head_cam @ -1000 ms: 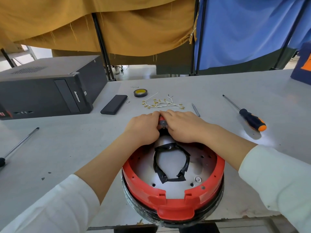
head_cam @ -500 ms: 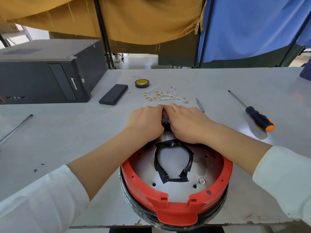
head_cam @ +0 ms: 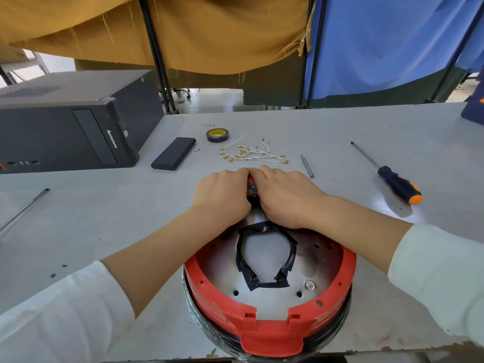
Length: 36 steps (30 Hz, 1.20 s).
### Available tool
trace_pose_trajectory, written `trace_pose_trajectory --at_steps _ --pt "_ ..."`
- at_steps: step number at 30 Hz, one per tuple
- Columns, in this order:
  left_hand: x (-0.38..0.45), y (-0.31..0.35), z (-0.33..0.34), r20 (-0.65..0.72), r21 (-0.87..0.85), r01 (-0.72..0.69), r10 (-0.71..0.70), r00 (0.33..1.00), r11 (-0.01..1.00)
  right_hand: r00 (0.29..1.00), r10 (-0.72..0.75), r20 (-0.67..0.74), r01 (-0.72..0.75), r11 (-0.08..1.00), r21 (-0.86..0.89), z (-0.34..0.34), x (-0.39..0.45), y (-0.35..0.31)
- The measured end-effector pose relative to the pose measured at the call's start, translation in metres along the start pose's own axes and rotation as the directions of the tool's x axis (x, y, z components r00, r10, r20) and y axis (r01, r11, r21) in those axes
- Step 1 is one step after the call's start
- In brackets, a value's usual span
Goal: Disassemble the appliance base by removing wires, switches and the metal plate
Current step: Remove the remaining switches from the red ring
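The round red appliance base lies upside down at the table's front edge. Inside it sits the silver metal plate with a ring of black tape stuck on it. My left hand and my right hand meet at the far rim of the base, fingers curled round a small part there. Only a red and dark sliver of that part shows between the hands. A bundle of white wires with brass terminals lies on the table beyond the hands.
A black computer tower lies at the left. A black slab and a roll of tape sit behind the hands. An orange-tipped screwdriver lies right, a small bit nearer, a long tool shaft at far left.
Both hands stay clamped on the far rim of the base. The view has tilted down a little; nothing on the table has moved.
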<state>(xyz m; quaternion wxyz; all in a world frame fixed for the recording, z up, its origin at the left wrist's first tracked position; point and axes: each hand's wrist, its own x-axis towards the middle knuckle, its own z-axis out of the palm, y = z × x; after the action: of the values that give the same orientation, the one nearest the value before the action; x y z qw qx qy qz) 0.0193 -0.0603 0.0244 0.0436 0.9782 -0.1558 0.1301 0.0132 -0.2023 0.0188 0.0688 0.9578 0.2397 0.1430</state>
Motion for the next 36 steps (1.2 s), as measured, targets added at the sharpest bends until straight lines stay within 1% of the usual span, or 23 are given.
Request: trace_pose_trajectory --at_steps 7,9,11,13,15,17,18,22,23,25,27,29,36 --pt "-0.002 0.000 0.001 0.002 0.003 -0.001 0.001 1.000 1.000 1.000 0.012 0.014 -0.012 1.000 0.012 0.000 0.000 -0.001" --pt "0.000 -0.002 0.002 0.031 -0.030 -0.010 0.011 0.999 0.999 0.999 0.008 0.036 -0.011 0.997 0.074 -0.003 0.001 0.002" --pt "0.004 -0.006 0.002 0.097 -0.112 -0.018 0.029 0.995 0.994 0.995 0.013 0.102 -0.030 0.986 0.164 -0.005 0.004 0.006" --pt "0.007 -0.010 0.001 0.168 -0.177 -0.016 0.046 0.985 0.984 0.981 0.027 0.191 -0.067 0.976 0.207 -0.011 0.008 0.008" --pt "0.008 -0.012 0.000 0.194 -0.188 -0.012 0.049 0.980 0.982 0.970 0.026 0.240 -0.062 0.987 0.146 -0.014 0.010 0.006" --pt "0.008 -0.011 -0.001 0.193 -0.133 -0.026 0.051 0.980 0.991 0.969 -0.004 0.246 -0.006 0.999 0.040 -0.016 0.011 0.003" --pt "0.008 -0.009 -0.002 0.194 -0.093 -0.034 0.051 0.980 0.995 0.969 -0.010 0.245 0.004 1.000 0.022 -0.017 0.011 0.002" --pt "0.012 0.001 -0.011 0.226 0.077 -0.074 0.055 0.973 0.994 0.976 -0.022 0.215 0.011 0.999 0.052 -0.016 0.009 0.006" --pt "0.012 0.001 -0.012 0.234 0.085 -0.088 0.066 0.970 0.993 0.980 -0.026 0.195 0.016 0.999 0.052 -0.015 0.008 0.006" --pt "0.008 -0.001 -0.009 0.223 0.041 -0.097 0.086 0.971 0.994 0.990 -0.024 0.140 0.018 0.999 0.043 -0.011 0.005 0.004" --pt "0.003 -0.003 -0.005 0.160 0.018 -0.097 0.093 0.983 0.995 0.996 -0.012 0.083 0.010 1.000 0.029 -0.006 0.002 0.001" --pt "0.000 -0.002 -0.003 0.110 0.031 -0.083 0.079 0.991 0.996 0.999 0.001 0.047 -0.002 1.000 0.015 -0.004 0.001 -0.001" --pt "-0.001 0.008 0.001 0.072 0.116 -0.026 0.017 0.997 0.993 0.999 0.028 0.025 -0.027 0.999 -0.022 -0.002 0.000 -0.005"
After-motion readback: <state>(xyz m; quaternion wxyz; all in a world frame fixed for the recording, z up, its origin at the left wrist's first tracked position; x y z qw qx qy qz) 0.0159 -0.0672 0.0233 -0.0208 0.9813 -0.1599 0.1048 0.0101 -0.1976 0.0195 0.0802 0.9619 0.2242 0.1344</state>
